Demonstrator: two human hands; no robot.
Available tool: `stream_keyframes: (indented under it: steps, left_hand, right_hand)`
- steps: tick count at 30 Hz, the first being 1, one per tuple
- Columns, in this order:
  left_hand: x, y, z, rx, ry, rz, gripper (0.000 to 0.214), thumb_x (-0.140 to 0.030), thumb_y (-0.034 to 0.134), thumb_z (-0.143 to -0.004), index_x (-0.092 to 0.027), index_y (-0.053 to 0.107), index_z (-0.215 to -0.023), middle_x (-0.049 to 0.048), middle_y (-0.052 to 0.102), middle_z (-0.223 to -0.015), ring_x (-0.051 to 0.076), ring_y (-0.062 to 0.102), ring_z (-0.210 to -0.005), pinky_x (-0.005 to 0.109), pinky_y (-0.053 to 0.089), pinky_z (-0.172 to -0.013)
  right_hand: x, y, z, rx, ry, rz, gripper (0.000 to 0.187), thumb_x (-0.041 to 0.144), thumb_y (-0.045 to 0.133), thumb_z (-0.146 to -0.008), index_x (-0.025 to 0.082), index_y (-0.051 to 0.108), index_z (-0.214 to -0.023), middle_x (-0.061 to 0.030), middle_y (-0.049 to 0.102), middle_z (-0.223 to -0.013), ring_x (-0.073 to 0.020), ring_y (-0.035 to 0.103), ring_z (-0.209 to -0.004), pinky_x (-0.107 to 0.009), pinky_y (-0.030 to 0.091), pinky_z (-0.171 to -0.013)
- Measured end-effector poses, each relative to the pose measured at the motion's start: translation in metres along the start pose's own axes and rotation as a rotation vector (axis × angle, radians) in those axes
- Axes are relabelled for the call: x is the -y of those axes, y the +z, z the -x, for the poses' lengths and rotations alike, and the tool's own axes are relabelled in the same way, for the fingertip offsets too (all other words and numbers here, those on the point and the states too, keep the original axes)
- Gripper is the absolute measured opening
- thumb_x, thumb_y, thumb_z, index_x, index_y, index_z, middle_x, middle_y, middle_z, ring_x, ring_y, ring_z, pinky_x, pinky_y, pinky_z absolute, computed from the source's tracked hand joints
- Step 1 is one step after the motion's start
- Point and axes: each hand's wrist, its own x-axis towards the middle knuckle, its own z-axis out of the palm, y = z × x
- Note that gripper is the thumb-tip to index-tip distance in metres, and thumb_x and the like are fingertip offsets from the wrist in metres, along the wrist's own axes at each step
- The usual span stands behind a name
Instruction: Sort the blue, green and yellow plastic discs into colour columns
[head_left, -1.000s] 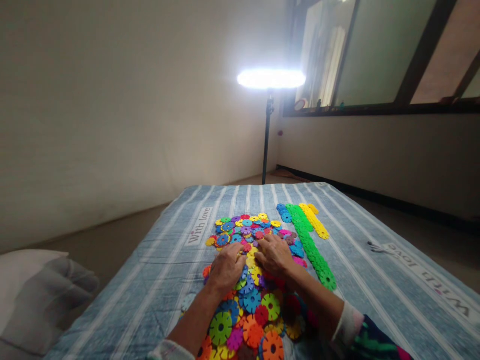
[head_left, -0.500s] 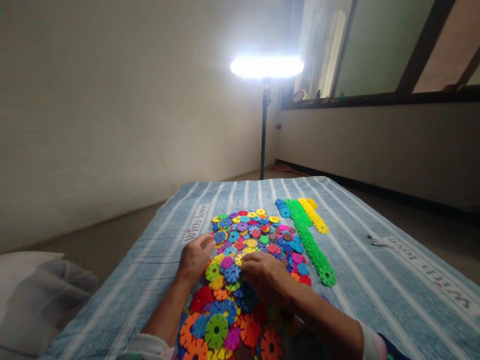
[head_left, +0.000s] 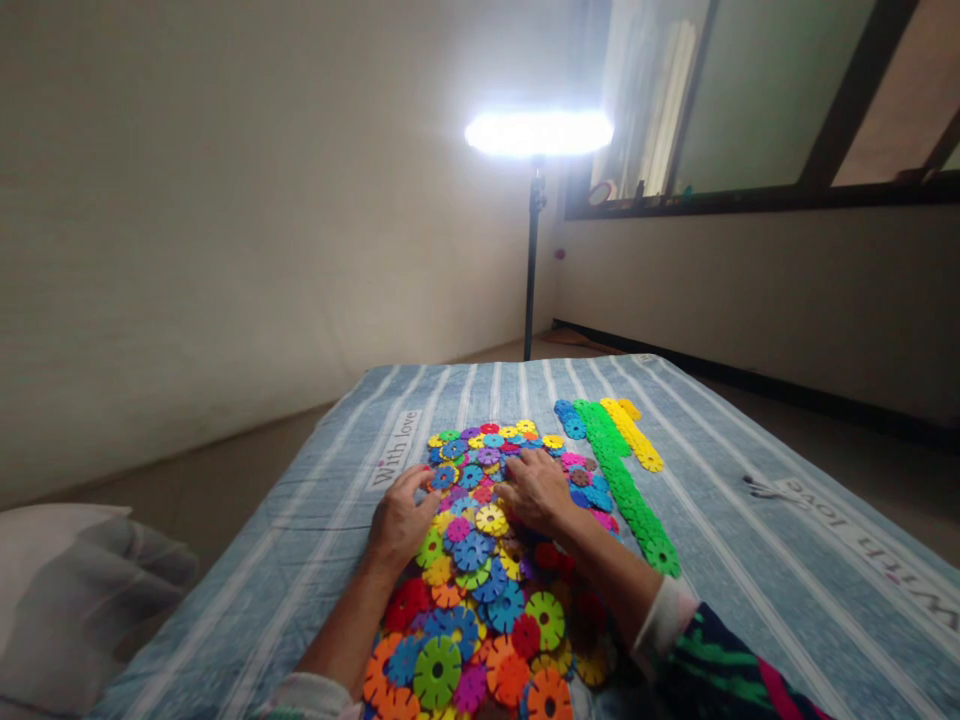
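Observation:
A loose pile of notched plastic discs in many colours covers the middle of the bed. At the pile's left edge rests my left hand, its fingers loosely bent and the thumb apart from them, close to a blue disc. A bit of red shows by its fingertips; I cannot make out what it is. My right hand lies palm down over the far part of the pile, fingers apart and touching discs, with no held disc visible. A yellow disc sits just left of its wrist.
Right of the pile lie a long green strip of joined discs, a yellow strip and a short blue one. The striped bedsheet lies beneath. A bright lamp on a stand is beyond the bed. White cloth is at left.
My right hand has moved away from me, from the middle of the pile to its far part, uncovering nearer discs. My left hand has hardly moved.

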Motion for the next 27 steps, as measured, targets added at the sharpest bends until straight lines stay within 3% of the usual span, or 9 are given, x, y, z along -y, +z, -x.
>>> stream_keyframes:
  steps: [9,27]
  left_hand:
    - [-0.004,-0.002,0.002,0.083,-0.028,-0.062,0.027,-0.032,0.052,-0.070,-0.018,0.068,-0.087,0.0111,0.068,-0.115,0.025,0.062,-0.110,0.036,0.045,-0.100]
    - [-0.008,-0.001,0.005,0.085,0.033,-0.027,0.024,-0.031,0.053,-0.069,-0.021,0.069,-0.083,0.0069,0.071,-0.108,0.022,0.065,-0.104,0.034,0.047,-0.097]
  right_hand:
    - [0.023,0.012,0.031,0.017,-0.254,-0.052,0.021,0.036,0.048,-0.092,0.022,0.063,-0.086,-0.0037,0.061,-0.096,-0.0186,0.049,-0.096,-0.030,0.037,-0.081]
    - [0.023,-0.004,0.086,0.088,-0.328,-0.108,0.011,0.029,0.055,-0.087,0.022,0.059,-0.079,-0.0016,0.061,-0.089,-0.0158,0.053,-0.083,-0.027,0.035,-0.072]
